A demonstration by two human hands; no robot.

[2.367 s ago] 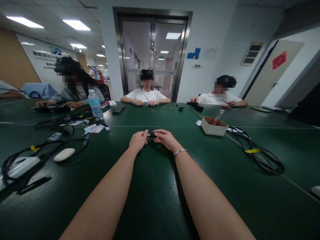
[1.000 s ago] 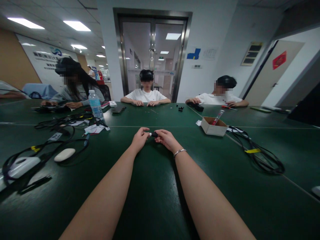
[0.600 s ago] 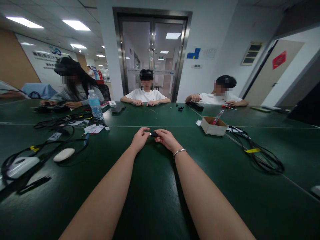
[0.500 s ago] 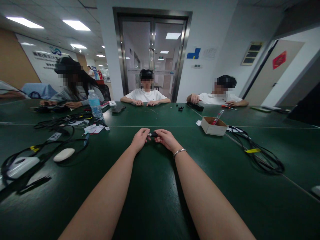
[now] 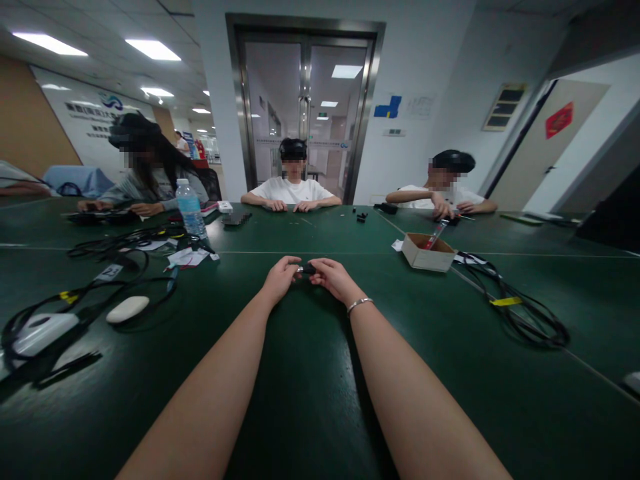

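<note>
My left hand and my right hand meet over the middle of the green table. Between them is a small black cylinder with a silver end, its exact kind too small to make out. My right hand is closed in a pinch on the black part. The fingers of my left hand close round the silver end, and they partly hide it. A silver bracelet circles my right wrist.
An open cardboard box with a red-and-clear item stands right of my hands. Coiled black cables lie beyond it. To the left are a water bottle, a white mouse and more cables. Three people sit across the green table.
My hands and the black cylinder look the same. The person at the far right has moved a hand from the black item on the table to behind the cardboard box.
</note>
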